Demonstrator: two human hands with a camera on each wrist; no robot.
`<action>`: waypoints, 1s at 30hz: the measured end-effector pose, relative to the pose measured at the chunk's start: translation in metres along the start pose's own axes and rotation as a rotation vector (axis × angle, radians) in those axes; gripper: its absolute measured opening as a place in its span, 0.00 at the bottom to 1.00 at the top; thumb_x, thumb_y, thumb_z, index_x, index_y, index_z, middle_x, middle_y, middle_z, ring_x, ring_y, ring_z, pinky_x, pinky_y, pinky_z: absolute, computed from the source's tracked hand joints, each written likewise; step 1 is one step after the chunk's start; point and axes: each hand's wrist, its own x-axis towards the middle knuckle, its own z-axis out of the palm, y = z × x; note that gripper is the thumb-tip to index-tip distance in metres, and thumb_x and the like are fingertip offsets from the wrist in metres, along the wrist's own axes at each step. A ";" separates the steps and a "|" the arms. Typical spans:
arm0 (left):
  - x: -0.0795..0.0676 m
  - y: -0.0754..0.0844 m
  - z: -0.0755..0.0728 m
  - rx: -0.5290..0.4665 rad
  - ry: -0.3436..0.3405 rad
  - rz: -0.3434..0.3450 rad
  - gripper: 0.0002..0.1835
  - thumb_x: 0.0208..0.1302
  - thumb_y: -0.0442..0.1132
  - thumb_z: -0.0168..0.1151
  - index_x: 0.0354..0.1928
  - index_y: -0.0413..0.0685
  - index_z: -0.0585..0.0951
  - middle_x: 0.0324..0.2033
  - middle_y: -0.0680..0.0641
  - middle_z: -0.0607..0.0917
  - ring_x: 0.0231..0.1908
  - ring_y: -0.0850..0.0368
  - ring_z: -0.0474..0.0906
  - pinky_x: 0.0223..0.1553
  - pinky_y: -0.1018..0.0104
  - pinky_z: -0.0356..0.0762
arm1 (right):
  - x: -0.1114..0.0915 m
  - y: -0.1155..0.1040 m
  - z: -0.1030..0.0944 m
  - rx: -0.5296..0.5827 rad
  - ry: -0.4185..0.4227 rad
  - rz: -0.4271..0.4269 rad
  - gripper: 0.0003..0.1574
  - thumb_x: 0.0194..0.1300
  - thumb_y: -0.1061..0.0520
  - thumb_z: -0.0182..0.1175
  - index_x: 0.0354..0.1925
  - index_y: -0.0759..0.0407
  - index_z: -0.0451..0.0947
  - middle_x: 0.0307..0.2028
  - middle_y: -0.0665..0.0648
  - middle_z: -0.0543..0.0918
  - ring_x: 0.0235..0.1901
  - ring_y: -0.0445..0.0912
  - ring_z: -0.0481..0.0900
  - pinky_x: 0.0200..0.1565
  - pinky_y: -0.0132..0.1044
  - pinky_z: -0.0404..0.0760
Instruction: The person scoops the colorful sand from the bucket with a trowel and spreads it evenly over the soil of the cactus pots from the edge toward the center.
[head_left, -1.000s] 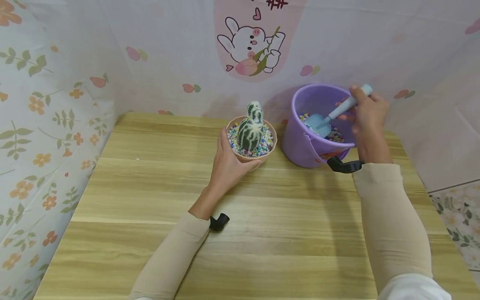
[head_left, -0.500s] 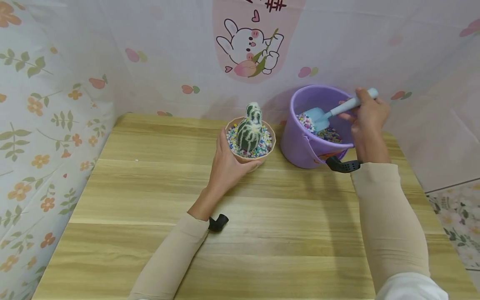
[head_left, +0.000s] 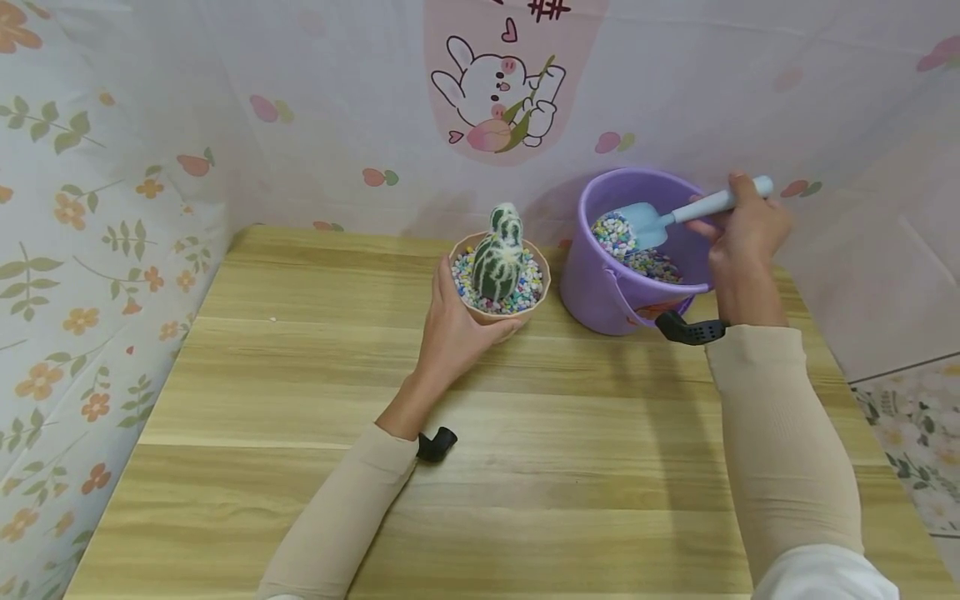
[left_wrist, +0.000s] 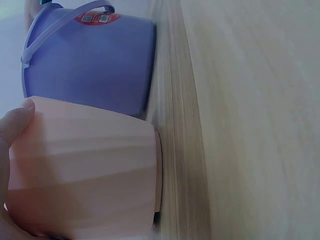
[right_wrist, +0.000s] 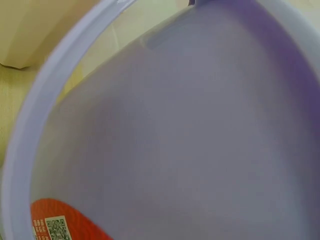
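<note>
At the back of the table, my left hand (head_left: pixel 453 333) grips the side of a peach flower pot (left_wrist: pixel 90 170), thumb and fingers around it. In the pot stands a green cactus with white fuzz (head_left: pixel 498 265), surrounded by colourful pebbles (head_left: pixel 531 283). My right hand (head_left: pixel 750 229) holds a light blue toy shovel (head_left: pixel 705 206) by its handle, over a purple bucket (head_left: pixel 600 292). The shovel's blade is inside the bucket, with multicoloured pebbles (head_left: pixel 613 233) at its left side. More pebbles lie on the bucket's bottom. The right wrist view shows only the bucket's wall and handle, not the hand.
The wooden table (head_left: pixel 300 375) meets a white printed cloth (head_left: pixel 337 108) behind the pot and bucket. The bucket's handle (head_left: pixel 622 300) hangs down its front, near the right wrist's black camera mount (head_left: pixel 690 330). A tiny white speck (head_left: pixel 273 319) lies on the left of the table.
The right hand has drawn the shovel slightly right inside the bucket, and its blade has come up with pebbles showing beside it. The left hand and pot have stayed in place.
</note>
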 end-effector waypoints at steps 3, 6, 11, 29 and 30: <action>-0.001 0.001 0.002 -0.001 0.025 0.014 0.73 0.37 0.63 0.79 0.77 0.49 0.40 0.75 0.43 0.51 0.70 0.46 0.57 0.65 0.48 0.64 | -0.002 -0.001 -0.001 0.019 0.009 -0.016 0.14 0.60 0.60 0.69 0.40 0.62 0.74 0.22 0.63 0.83 0.26 0.57 0.87 0.15 0.45 0.79; -0.003 0.003 0.003 0.003 0.053 0.021 0.73 0.37 0.62 0.79 0.77 0.47 0.40 0.74 0.41 0.51 0.71 0.47 0.56 0.66 0.50 0.63 | -0.003 -0.003 0.000 0.033 0.022 -0.032 0.15 0.59 0.60 0.69 0.42 0.61 0.75 0.24 0.62 0.83 0.26 0.57 0.87 0.15 0.44 0.79; -0.006 0.006 0.007 0.008 0.095 0.017 0.73 0.36 0.62 0.80 0.76 0.47 0.42 0.73 0.42 0.55 0.69 0.48 0.59 0.66 0.53 0.63 | -0.004 -0.004 0.001 0.055 0.038 -0.038 0.15 0.59 0.60 0.69 0.42 0.61 0.76 0.23 0.61 0.82 0.26 0.57 0.87 0.16 0.45 0.79; -0.008 0.017 -0.008 0.111 0.042 0.061 0.73 0.34 0.61 0.81 0.74 0.38 0.45 0.67 0.36 0.57 0.65 0.43 0.61 0.64 0.49 0.66 | -0.019 -0.003 -0.010 0.176 0.029 0.024 0.29 0.60 0.61 0.68 0.58 0.48 0.72 0.41 0.60 0.77 0.36 0.57 0.87 0.32 0.52 0.83; -0.006 0.017 -0.010 0.106 0.025 0.068 0.73 0.34 0.60 0.82 0.74 0.38 0.45 0.68 0.36 0.56 0.66 0.44 0.59 0.66 0.49 0.64 | -0.020 -0.003 -0.010 0.183 0.022 0.029 0.30 0.60 0.61 0.68 0.59 0.47 0.72 0.41 0.60 0.78 0.36 0.57 0.87 0.32 0.53 0.82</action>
